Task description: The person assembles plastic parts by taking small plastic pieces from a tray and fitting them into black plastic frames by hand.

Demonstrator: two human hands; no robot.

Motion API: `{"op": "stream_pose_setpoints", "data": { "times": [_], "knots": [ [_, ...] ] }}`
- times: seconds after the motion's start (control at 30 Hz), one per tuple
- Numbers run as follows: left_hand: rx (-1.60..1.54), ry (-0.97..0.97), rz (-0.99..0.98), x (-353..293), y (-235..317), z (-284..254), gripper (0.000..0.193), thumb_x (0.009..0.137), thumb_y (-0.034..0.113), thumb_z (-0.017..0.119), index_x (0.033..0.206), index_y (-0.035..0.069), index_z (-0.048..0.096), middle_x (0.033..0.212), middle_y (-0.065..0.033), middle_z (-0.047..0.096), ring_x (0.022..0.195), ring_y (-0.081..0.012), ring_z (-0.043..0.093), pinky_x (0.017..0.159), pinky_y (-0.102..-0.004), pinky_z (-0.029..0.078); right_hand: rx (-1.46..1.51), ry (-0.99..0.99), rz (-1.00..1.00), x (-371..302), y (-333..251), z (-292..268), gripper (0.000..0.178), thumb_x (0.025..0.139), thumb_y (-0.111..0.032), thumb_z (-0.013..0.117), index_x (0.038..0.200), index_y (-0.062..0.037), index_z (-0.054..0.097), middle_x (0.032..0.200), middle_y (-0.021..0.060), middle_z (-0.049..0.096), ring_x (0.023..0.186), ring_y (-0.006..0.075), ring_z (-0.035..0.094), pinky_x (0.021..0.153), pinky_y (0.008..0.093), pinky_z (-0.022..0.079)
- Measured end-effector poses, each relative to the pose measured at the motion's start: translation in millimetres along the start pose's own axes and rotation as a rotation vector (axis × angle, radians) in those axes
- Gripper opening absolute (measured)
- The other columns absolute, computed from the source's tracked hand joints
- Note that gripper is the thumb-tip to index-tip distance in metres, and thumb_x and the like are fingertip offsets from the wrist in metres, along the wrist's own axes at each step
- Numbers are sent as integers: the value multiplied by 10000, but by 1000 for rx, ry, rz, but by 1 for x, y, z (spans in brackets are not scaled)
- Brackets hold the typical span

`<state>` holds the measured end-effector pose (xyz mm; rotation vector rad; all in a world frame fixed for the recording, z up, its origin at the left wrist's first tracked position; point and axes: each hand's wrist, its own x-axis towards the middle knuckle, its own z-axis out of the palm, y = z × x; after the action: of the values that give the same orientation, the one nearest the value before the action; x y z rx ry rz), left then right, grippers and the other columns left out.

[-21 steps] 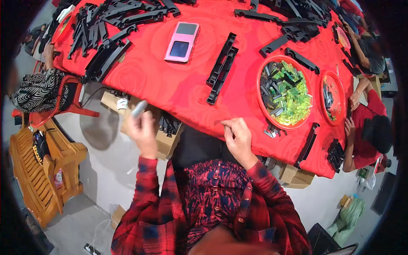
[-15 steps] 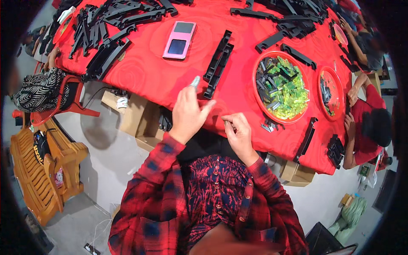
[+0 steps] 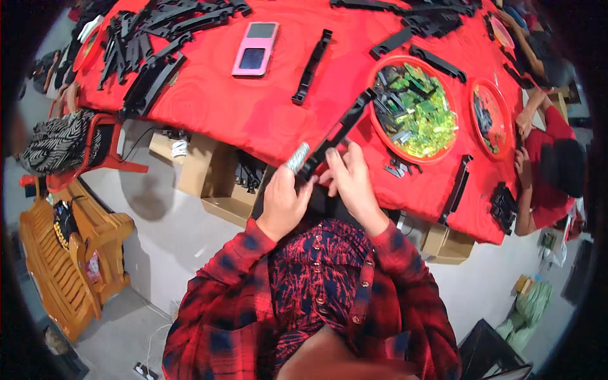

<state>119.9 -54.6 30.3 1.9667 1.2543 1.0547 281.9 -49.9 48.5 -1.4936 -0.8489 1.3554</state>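
A long black plastic strip (image 3: pixel 347 121) slants up and to the right in front of me, over the table edge. Its near end is gripped by my left hand (image 3: pixel 284 201); one finger there has a silvery wrap (image 3: pixel 297 157). My right hand (image 3: pixel 353 183) closes on the strip from the right, thumb against its side. Whether a small piece is also in those fingers is hidden. Beyond the hands, a second black strip (image 3: pixel 311 68) lies on the red cloth. A red-rimmed bowl (image 3: pixel 453 104) of yellow-green clear pieces and small black parts stands to the right.
A pink-cased device (image 3: pixel 255 50) lies beyond the hands. Heaps of black strips (image 3: pixel 136 44) cover the far left and far right. Another red bowl (image 3: pixel 506 120) stands near a co-worker in red (image 3: pixel 548 183). Cardboard boxes (image 3: pixel 206 174) sit below the table edge.
One of the two strips lying together on the cloth has been picked up and brought toward me. Both hands have come onto it; the right hand was pinched beside the table edge before.
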Motion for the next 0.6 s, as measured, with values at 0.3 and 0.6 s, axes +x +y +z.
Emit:
{"op": "stream_pose_setpoints", "data": {
  "times": [0.3, 0.6],
  "knots": [
    [-946, -218, -568, 20, 22, -7, 555, 1034, 238, 532, 1508, 23, 337, 1227, -115, 570, 1071, -173, 591, 957, -335, 475, -299, 16, -75, -16, 4, -19, 145, 962, -129, 567, 992, -4, 500, 767, 184, 620, 634, 347, 635, 568, 438, 500],
    [-1292, -342, -813, 60, 26, 40, 407, 1075, 343, 438, 1301, 33, 574, 1101, -76, 659, 938, -163, 654, 817, -327, 565, -276, -60, -183, -23, -29, -64, 253, 954, -96, 606, 1168, 39, 610, 956, 231, 660, 822, 328, 694, 678, 380, 532]
  ]
}}
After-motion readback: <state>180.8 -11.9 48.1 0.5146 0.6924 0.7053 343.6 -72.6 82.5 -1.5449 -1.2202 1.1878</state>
